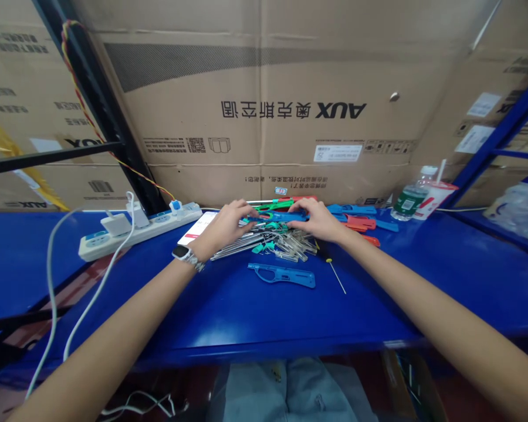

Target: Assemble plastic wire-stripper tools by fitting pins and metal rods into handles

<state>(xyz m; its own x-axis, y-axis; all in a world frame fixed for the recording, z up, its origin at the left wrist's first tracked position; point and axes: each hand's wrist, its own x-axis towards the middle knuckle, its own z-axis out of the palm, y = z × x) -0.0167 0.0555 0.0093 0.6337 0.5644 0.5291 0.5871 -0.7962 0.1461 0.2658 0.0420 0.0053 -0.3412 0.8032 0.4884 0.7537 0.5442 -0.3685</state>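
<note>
My left hand [231, 224], with a watch [182, 252] on the wrist, has its fingers curled at the left end of a blue lighter casing [275, 217]. At the casing's other end, my right hand [315, 219] has thumb and forefinger bent around it. Both hands are over a pile of metal rods [235, 245], small green parts [263, 247] and clear plastic pieces [293, 243]. Part of the pile is hidden beneath the fingers. A separate blue lighter half-shell [282, 275] lies in front, beside a thin pin with a yellow head [329, 261].
Red casings [359, 222] and more blue casings [352, 209] lie right of the pile. A phone [196, 230] and a power strip [136, 231] with white cables are at left. A bottle [408, 199] and a cup [435, 199] stand at right. A cardboard wall [264, 146] closes the back.
</note>
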